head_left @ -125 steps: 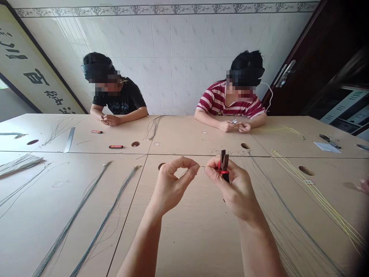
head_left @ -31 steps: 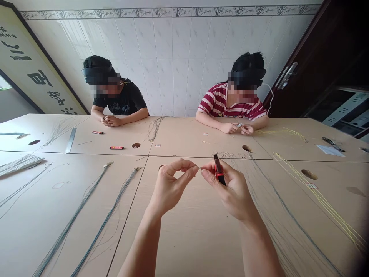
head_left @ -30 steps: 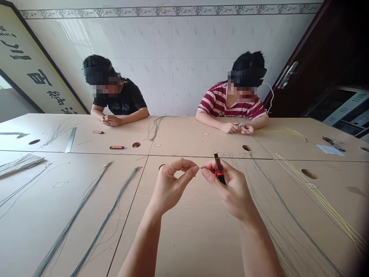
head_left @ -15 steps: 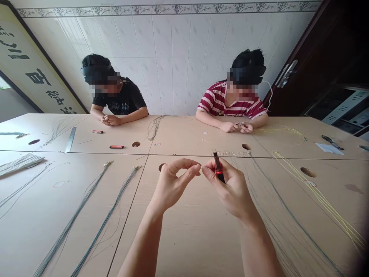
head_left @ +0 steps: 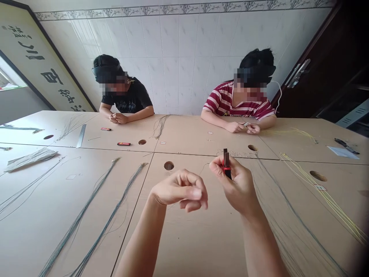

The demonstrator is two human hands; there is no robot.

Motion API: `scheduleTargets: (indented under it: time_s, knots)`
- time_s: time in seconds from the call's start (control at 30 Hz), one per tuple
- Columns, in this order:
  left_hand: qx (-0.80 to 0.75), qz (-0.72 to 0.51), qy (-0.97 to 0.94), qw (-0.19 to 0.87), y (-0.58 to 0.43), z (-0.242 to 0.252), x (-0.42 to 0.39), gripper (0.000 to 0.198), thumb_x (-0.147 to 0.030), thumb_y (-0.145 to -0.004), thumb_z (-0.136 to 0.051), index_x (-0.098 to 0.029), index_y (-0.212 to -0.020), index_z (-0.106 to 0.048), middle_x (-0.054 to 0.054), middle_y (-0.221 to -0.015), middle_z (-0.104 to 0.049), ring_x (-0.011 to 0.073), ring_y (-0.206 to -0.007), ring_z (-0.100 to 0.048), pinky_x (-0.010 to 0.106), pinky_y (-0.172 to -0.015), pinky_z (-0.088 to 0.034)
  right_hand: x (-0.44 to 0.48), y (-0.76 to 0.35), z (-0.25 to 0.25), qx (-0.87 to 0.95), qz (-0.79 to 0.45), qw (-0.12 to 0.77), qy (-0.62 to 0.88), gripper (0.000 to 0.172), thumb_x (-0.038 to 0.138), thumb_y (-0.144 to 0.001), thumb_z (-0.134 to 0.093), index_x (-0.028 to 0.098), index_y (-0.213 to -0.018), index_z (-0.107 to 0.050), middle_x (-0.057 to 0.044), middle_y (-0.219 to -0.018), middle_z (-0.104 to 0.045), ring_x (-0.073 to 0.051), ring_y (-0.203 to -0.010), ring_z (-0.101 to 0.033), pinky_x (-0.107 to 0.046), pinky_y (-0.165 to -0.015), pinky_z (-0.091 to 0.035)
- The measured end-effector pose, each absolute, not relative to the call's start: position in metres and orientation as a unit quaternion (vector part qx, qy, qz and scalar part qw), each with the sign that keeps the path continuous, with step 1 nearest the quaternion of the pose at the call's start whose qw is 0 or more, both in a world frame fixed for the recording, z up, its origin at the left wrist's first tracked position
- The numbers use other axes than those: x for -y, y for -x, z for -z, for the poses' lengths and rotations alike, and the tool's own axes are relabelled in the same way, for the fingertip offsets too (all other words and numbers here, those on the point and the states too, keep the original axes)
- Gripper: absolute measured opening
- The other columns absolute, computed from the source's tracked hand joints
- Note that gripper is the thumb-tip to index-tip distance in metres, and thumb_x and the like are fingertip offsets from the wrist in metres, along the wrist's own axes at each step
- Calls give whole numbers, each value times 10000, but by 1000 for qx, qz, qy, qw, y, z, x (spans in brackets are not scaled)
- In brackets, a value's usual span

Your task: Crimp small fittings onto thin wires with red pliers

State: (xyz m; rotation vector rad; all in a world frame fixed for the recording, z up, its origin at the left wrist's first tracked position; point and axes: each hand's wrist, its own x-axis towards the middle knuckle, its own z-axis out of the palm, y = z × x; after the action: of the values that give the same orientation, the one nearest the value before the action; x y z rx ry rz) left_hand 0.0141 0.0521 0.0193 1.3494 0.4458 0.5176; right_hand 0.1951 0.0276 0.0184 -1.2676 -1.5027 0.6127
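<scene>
My right hand (head_left: 238,184) is wrapped round a small pair of pliers (head_left: 226,167) with red and black handles, its dark jaws pointing up and slightly apart. From my right thumb and fingertip a thin cord (head_left: 205,166) runs down to the left and passes behind my left hand (head_left: 180,190). My left hand is lower, apart from the right one, with fingers curled and thumb laid against them. Blur and the finger angle hide what it holds, if anything. Past the pliers, a row of tiny metal fittings (head_left: 235,154) lies on the table.
Bundles of grey-green cords (head_left: 89,207) lie on the left, yellow cords (head_left: 325,196) on the right. A steel ruler (head_left: 81,135), a red-and-black packet (head_left: 123,144) and round table holes (head_left: 168,165) are farther off. Two people (head_left: 123,98) sit opposite, hands on the table (head_left: 207,238).
My hands have parted: the left has dropped toward me and turned, its fingertips leaving the right ones. The thin cord now shows between them. The view has shifted slightly left.
</scene>
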Motion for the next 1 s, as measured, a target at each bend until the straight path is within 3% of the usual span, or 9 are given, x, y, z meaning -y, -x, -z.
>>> scheduleTargets:
  time_s: [0.1, 0.2, 0.3, 0.37, 0.43, 0.5, 0.57, 0.77, 1.0]
  knots:
    - [-236, -373, -560, 701, -13, -14, -49, 678, -932, -495, -517, -256, -443, -474, -67, -232, -213, 68, -188, -136, 276, -254, -147, -27, -192, -17, 626, -265, 515, 522, 251, 411, -901, -561, 216, -745, -538, 27, -656, -473, -117, -595, -417, -240, -557, -372]
    - [-347, -558, -487, 576, -5, -24, -45, 719, -942, -660, -257, -304, -600, -584, -92, -242, -52, 98, -192, -116, 285, -253, -193, -26, -191, -16, 626, -272, 521, 513, 244, 405, -900, -564, 216, -747, -541, 22, -667, -478, -121, -608, -419, -244, -565, -376]
    - [-377, -670, -445, 459, 6, -44, -39, 546, -755, -864, -308, -361, -971, -670, -46, -363, -390, 133, -356, -461, 262, -388, -405, -26, -192, -15, 624, -270, 529, 508, 219, 394, -900, -576, 219, -771, -548, 26, -676, -479, -117, -607, -411, -242, -558, -362]
    - [-356, -717, -434, 415, 13, -54, -38, 394, -615, -927, -389, -377, -1118, -639, -4, -638, -635, 149, -680, -656, 238, -585, -520, -25, -194, -16, 629, -265, 537, 496, 201, 374, -905, -577, 221, -778, -545, 29, -685, -482, -115, -615, -415, -241, -568, -362]
    - [-315, -755, -425, 387, 17, -59, -44, 328, -503, -959, -412, -363, -1167, -624, 10, -986, -711, 155, -1046, -645, 227, -807, -539, -24, -196, -18, 639, -262, 538, 483, 190, 350, -912, -569, 221, -777, -539, 30, -697, -487, -113, -626, -422, -240, -582, -363]
    - [-267, -781, -418, 378, 21, -57, -59, 330, -434, -979, -382, -319, -1161, -632, 9, -1246, -653, 158, -1283, -516, 247, -971, -494, -21, -197, -20, 650, -256, 535, 475, 185, 334, -919, -562, 222, -774, -533, 30, -704, -487, -112, -632, -422, -241, -591, -361]
    - [-221, -792, -406, 399, 23, -49, -84, 366, -401, -988, -332, -267, -1120, -647, 21, -1360, -592, 167, -1364, -441, 284, -1050, -456, -18, -198, -23, 657, -248, 533, 472, 182, 324, -920, -561, 223, -773, -529, 31, -702, -480, -110, -628, -413, -241, -587, -355]
    - [-189, -764, -325, 524, 7, -10, -153, 438, -412, -993, -300, -169, -1013, -663, 117, -1313, -634, 195, -1250, -570, 344, -1070, -440, -10, -199, -29, 660, -227, 554, 454, 177, 298, -919, -558, 217, -763, -530, 23, -716, -495, -109, -620, -410, -247, -584, -357]
    - [-323, -545, -541, 553, -36, 31, -104, 540, -548, -937, -426, -109, -951, -740, 168, -1110, -725, 281, -1117, -637, 420, -1009, -457, -25, -200, -39, 650, -225, 583, 432, 153, 302, -903, -589, 212, -783, -561, 38, -679, -488, -98, -589, -422, -244, -562, -348]
